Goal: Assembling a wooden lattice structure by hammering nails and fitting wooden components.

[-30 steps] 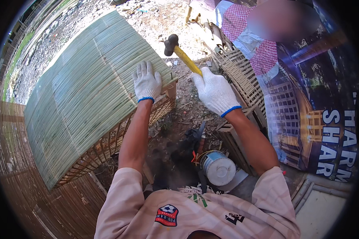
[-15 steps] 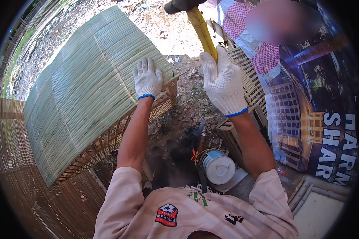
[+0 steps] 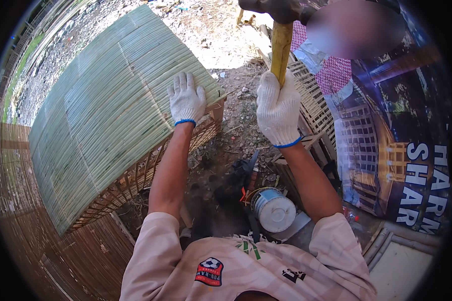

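My left hand (image 3: 187,99), in a white knit glove with a blue cuff, lies flat with fingers stretched on a green bamboo-slat panel (image 3: 100,110). That panel covers the top of a bamboo lattice frame (image 3: 150,168). A small dark nail (image 3: 219,93) stands up at the panel's right corner, just right of the left hand. My right hand (image 3: 278,108), gloved alike, is closed round the yellow handle of a hammer (image 3: 281,50). The hammer is raised, its dark head at the top edge of the view, apart from the panel.
A white-lidded bucket (image 3: 276,213) stands on the ground before me, beside dark tools. Right of my right hand is a slatted bamboo piece (image 3: 314,93). A printed banner (image 3: 371,150) hangs at the right. A person with a blurred face is at the upper right. Bamboo slats (image 3: 15,175) stand at the left.
The hammer has swung to the right and turned more upright, its head now farther right. My right hand has shifted slightly. My left hand rests in nearly the same place.
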